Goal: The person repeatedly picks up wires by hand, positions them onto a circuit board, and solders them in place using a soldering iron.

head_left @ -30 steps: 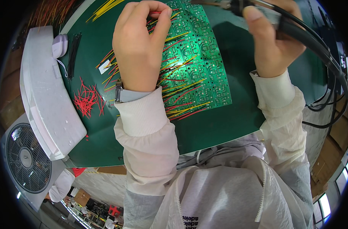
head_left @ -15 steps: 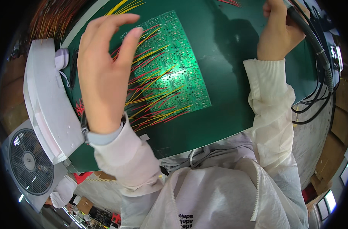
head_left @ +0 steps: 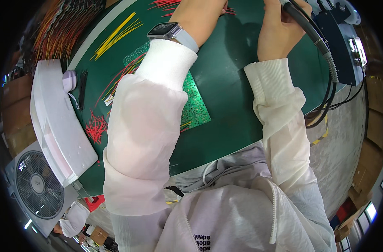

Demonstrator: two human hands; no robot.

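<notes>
My left hand (head_left: 202, 16) reaches to the top edge, beside a bunch of red wires (head_left: 166, 4). Most of its fingers are cut off or hidden, so its grip cannot be made out. My left forearm covers much of a green circuit board panel (head_left: 196, 110), with red and yellow wires (head_left: 123, 74) sticking out at its left side. At the upper right my right hand (head_left: 279, 38) is closed around a corded soldering iron (head_left: 298, 16); its tip is out of view. The thick black cable runs down past my wrist.
Loose yellow wires (head_left: 116, 35), black wires (head_left: 82, 89) and short red wires (head_left: 96, 127) lie on the green table (head_left: 229, 130). A white foam box (head_left: 52, 113) and a fan (head_left: 39, 184) stand left. A dark blue control box (head_left: 340, 46) sits right, cables hanging below.
My left hand has moved up and right, from above the wired boards to the red wires, its forearm now covering the panel. My right hand has shifted left, still holding the soldering iron.
</notes>
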